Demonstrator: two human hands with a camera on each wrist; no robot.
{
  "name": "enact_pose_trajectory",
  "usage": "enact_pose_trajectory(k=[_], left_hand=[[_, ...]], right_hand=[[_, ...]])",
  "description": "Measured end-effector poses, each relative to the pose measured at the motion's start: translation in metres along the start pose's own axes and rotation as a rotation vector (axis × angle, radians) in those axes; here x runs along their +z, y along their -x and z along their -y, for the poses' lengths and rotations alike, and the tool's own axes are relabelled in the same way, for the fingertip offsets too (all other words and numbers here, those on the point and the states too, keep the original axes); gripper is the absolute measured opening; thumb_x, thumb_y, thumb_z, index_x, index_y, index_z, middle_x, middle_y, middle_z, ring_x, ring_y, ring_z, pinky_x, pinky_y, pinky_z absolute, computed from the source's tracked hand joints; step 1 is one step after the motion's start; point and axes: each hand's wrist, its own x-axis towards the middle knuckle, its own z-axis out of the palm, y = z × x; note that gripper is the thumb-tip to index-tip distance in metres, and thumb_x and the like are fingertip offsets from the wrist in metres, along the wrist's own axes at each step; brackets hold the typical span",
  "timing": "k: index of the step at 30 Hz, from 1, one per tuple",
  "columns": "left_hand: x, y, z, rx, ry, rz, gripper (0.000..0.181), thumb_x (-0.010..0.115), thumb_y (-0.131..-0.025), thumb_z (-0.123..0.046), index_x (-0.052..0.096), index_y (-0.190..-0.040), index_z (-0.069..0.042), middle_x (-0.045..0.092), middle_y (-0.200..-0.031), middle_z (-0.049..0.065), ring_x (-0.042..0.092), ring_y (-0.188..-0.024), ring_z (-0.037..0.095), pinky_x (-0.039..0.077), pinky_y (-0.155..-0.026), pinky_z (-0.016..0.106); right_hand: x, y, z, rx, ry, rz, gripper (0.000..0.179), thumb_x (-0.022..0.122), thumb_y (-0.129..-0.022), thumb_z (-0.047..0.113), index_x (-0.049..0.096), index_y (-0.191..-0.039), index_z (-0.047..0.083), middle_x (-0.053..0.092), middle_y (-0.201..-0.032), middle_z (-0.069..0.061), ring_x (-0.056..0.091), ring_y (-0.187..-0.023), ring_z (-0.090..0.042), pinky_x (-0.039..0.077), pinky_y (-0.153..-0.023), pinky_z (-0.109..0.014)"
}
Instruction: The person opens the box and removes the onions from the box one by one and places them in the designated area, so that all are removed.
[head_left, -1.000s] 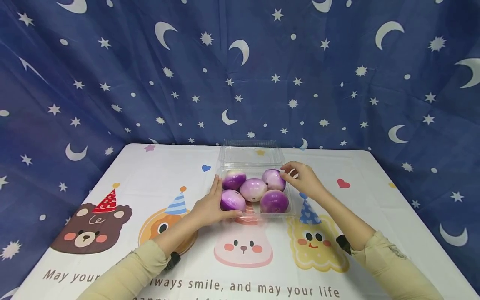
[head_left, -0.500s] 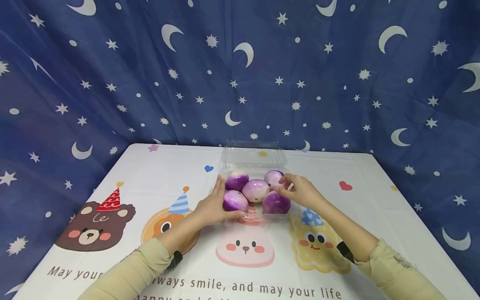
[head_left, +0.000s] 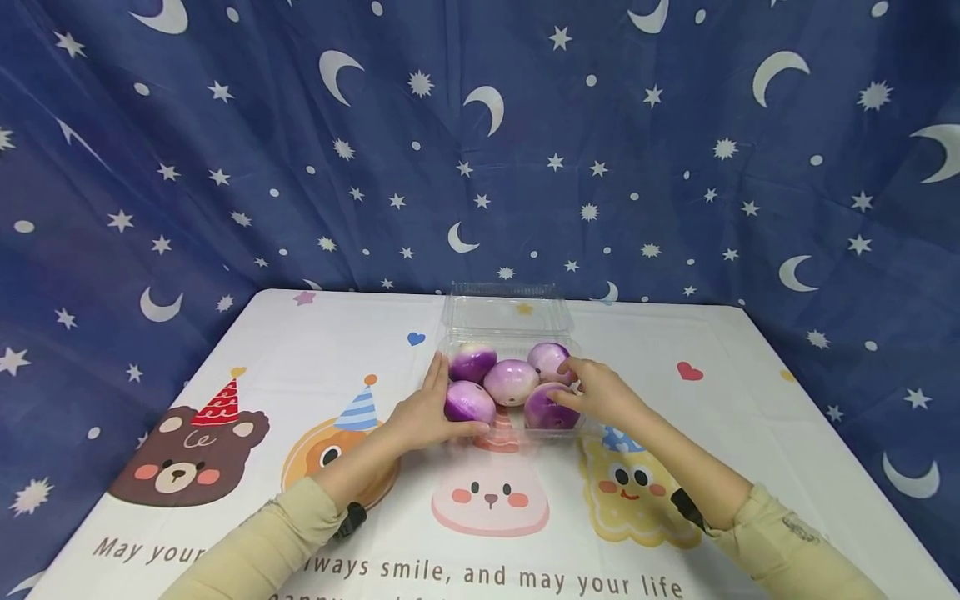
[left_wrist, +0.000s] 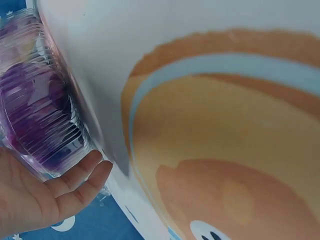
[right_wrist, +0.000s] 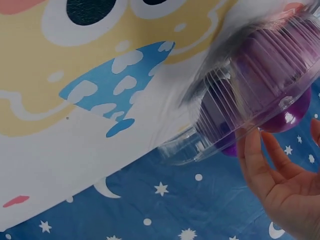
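Observation:
A clear plastic clamshell box [head_left: 558,432] holds several glossy purple-and-white onions, its lid [head_left: 510,312] folded back. In the head view my left hand [head_left: 423,414] rests along the box's left side, fingers straight and thumb at the near left corner. The left wrist view shows those fingers beside the ribbed wall. My right hand [head_left: 600,396] is at the right rim, thumb over the near right onion [head_left: 543,412] and index fingertip by the far right onion [head_left: 549,358]. Its fingers reach up past the rim in the right wrist view. The middle onion [head_left: 512,382] lies between the others.
A white cloth printed with cartoon figures and lettering covers the table [head_left: 360,333]. Behind the table's far edge hangs a dark blue curtain [head_left: 525,125] with moons and stars. The open lid stretches back near that edge.
My right hand has moved from the far right onion toward the near right one, which shows a paler top now. My left hand stays at the box's left side.

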Motion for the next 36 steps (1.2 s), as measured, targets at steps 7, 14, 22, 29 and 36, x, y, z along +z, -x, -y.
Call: enact_pose_trajectory(k=[7, 14, 22, 29, 36], left_hand=[[-0.004, -0.007, -0.003, -0.009, -0.010, -0.009, 0.132, 0.074, -0.062, -0.067, 0.001, -0.151, -0.002, 0.001, -0.160, 0.014, 0.039, -0.133, 0.041, 0.045, -0.095, 0.055], [-0.003, -0.009, -0.004, -0.005, -0.020, 0.023, 0.133, 0.076, -0.060, -0.067, 0.004, -0.150, 0.001, -0.002, -0.159, 0.016, 0.030, -0.136, 0.045, 0.044, -0.093, 0.059], [-0.005, -0.010, 0.002, 0.029, 0.001, 0.090, 0.134, 0.074, -0.063, -0.066, -0.002, -0.150, 0.002, -0.015, -0.157, 0.016, 0.023, -0.137, 0.052, 0.035, -0.103, 0.059], [-0.008, -0.014, 0.002, 0.007, -0.011, 0.118, 0.135, 0.073, -0.062, -0.068, -0.005, -0.150, -0.001, -0.014, -0.158, 0.015, 0.024, -0.136, 0.052, 0.034, -0.104, 0.059], [-0.010, -0.013, 0.000, -0.003, -0.029, 0.108, 0.133, 0.072, -0.064, -0.068, -0.004, -0.150, -0.001, -0.014, -0.158, 0.013, 0.026, -0.135, 0.052, 0.037, -0.100, 0.061]], right_hand=[[0.004, -0.006, 0.000, 0.025, 0.045, 0.023, 0.031, 0.065, -0.089, 0.031, 0.064, -0.092, 0.000, 0.067, -0.083, -0.010, 0.058, -0.074, -0.020, 0.052, -0.069, -0.034], [0.008, -0.004, 0.003, 0.056, 0.045, 0.088, 0.031, 0.062, -0.090, 0.032, 0.064, -0.094, 0.001, 0.061, -0.071, -0.004, 0.050, -0.065, -0.015, 0.045, -0.061, -0.026], [0.010, -0.007, 0.007, 0.072, 0.033, 0.121, 0.033, 0.059, -0.092, 0.036, 0.065, -0.095, 0.004, 0.056, -0.064, 0.001, 0.047, -0.062, -0.014, 0.038, -0.057, -0.024], [0.009, -0.007, 0.009, 0.027, 0.079, 0.135, 0.032, 0.063, -0.088, 0.039, 0.060, -0.089, 0.007, 0.049, -0.061, 0.001, 0.045, -0.059, -0.015, 0.036, -0.055, -0.024], [0.011, -0.009, 0.011, 0.045, 0.125, 0.118, 0.036, 0.066, -0.085, 0.043, 0.062, -0.093, 0.009, 0.057, -0.066, 0.000, 0.050, -0.066, -0.018, 0.039, -0.058, -0.027]])
